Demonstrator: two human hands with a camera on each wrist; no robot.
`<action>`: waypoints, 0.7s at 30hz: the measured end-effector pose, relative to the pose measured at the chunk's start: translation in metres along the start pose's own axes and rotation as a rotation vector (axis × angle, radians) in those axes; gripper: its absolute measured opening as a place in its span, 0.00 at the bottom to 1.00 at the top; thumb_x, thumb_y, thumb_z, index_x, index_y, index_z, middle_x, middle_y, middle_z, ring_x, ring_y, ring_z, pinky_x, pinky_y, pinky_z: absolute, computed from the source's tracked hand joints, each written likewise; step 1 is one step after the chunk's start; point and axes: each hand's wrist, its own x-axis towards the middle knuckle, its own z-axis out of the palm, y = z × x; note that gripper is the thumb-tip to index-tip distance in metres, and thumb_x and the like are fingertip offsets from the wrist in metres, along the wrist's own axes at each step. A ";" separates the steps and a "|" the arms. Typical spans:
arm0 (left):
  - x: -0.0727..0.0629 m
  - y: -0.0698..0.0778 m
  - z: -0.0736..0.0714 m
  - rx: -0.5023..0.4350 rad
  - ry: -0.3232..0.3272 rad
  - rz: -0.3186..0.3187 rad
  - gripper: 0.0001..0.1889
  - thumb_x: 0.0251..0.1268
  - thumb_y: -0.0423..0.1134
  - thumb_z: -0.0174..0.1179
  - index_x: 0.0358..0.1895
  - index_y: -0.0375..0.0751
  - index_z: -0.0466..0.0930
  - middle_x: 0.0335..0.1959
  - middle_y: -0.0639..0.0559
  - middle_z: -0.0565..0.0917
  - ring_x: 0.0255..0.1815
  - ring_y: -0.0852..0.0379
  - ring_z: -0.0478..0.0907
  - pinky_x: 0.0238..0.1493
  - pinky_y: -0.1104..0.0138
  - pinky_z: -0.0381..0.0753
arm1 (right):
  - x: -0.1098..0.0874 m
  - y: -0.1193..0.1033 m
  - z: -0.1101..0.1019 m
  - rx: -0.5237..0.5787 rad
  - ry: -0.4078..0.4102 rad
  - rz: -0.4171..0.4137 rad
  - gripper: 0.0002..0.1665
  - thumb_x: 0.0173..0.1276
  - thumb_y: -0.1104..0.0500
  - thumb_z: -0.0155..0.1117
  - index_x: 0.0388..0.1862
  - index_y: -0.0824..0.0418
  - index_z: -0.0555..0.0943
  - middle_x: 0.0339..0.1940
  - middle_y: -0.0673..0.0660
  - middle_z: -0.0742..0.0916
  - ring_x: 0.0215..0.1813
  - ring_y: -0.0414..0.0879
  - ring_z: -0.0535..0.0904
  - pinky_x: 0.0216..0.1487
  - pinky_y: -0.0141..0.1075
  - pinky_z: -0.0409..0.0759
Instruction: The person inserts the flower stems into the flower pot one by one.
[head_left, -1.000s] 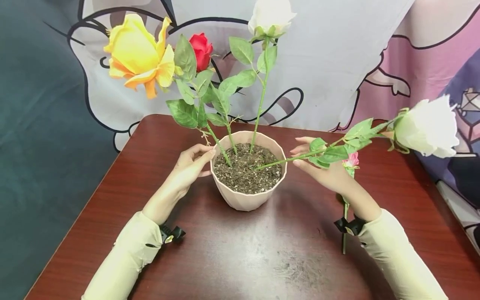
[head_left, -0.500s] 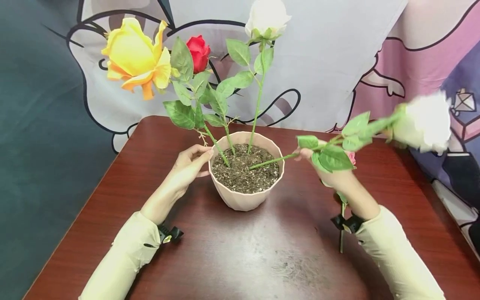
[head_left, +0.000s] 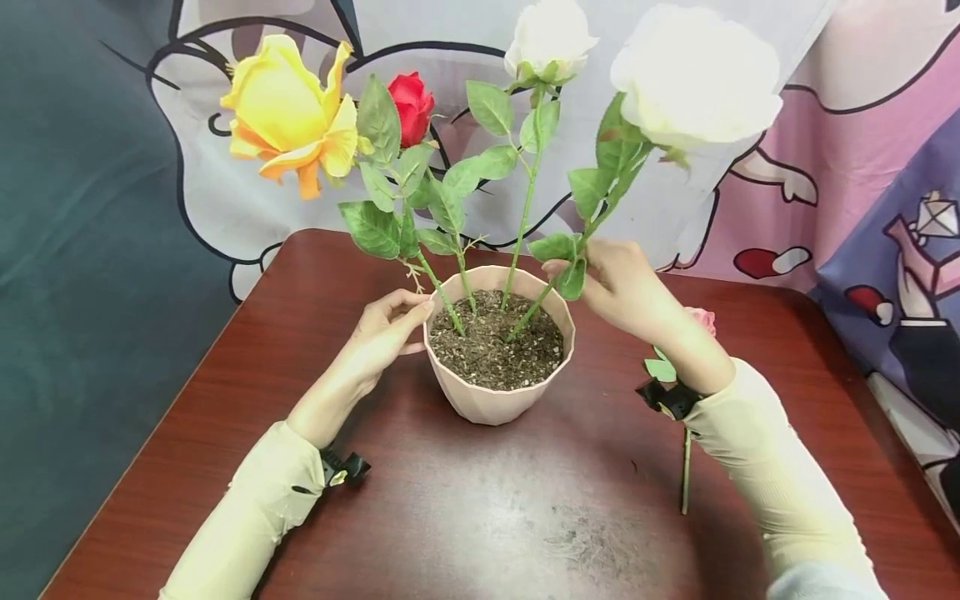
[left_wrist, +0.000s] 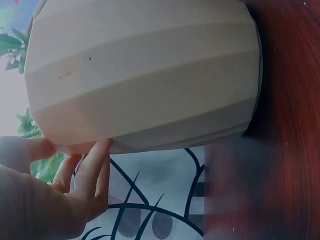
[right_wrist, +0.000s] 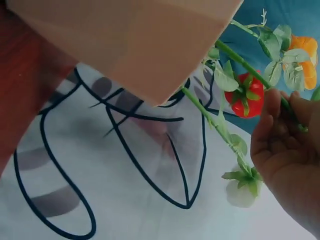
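Observation:
A pale pink faceted flowerpot [head_left: 491, 404] full of dark soil [head_left: 487, 350] stands on the table. My left hand [head_left: 384, 333] pinches its left rim; in the left wrist view the fingers [left_wrist: 95, 167] lie against the outer wall. My right hand [head_left: 626, 287] grips the green stem of a large white rose [head_left: 693, 75], whose lower end is in the soil at the pot's right. In the right wrist view, thumb and fingers close round that stem [right_wrist: 245, 62]. A yellow rose [head_left: 281, 108], a red rose [head_left: 411, 108] and a smaller white rose [head_left: 551, 42] also rise from the soil.
A pink rose [head_left: 701, 318] lies on the dark red table [head_left: 420, 517], partly hidden beneath my right forearm. Behind the table hangs a cloth [head_left: 645, 217] printed with cartoon figures. Black camera mounts [head_left: 345, 468] sit on both wrists.
The white rose, leaning far right before, has swung up and left to stand more upright. My right hand went from loose fingers to gripping its stem. The left hand has stayed at the rim.

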 end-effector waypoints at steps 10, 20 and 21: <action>0.000 -0.001 0.000 0.009 0.001 0.002 0.18 0.69 0.43 0.53 0.55 0.36 0.72 0.50 0.44 0.76 0.52 0.56 0.73 0.41 0.64 0.83 | 0.014 -0.015 0.023 0.022 0.033 -0.073 0.07 0.57 0.72 0.58 0.26 0.64 0.81 0.21 0.55 0.84 0.20 0.43 0.74 0.20 0.32 0.73; -0.003 0.001 0.003 0.014 0.007 0.003 0.16 0.69 0.42 0.53 0.54 0.37 0.74 0.51 0.42 0.77 0.53 0.54 0.74 0.45 0.57 0.82 | 0.025 -0.001 0.023 0.140 -0.079 -0.024 0.06 0.58 0.61 0.68 0.35 0.61 0.85 0.18 0.49 0.84 0.20 0.35 0.73 0.21 0.27 0.70; -0.003 0.002 0.003 0.013 0.009 0.008 0.16 0.69 0.42 0.53 0.54 0.37 0.74 0.51 0.42 0.77 0.53 0.54 0.74 0.45 0.57 0.82 | 0.025 -0.001 0.023 0.146 -0.076 -0.015 0.05 0.58 0.61 0.69 0.33 0.61 0.85 0.19 0.49 0.85 0.21 0.35 0.75 0.22 0.27 0.71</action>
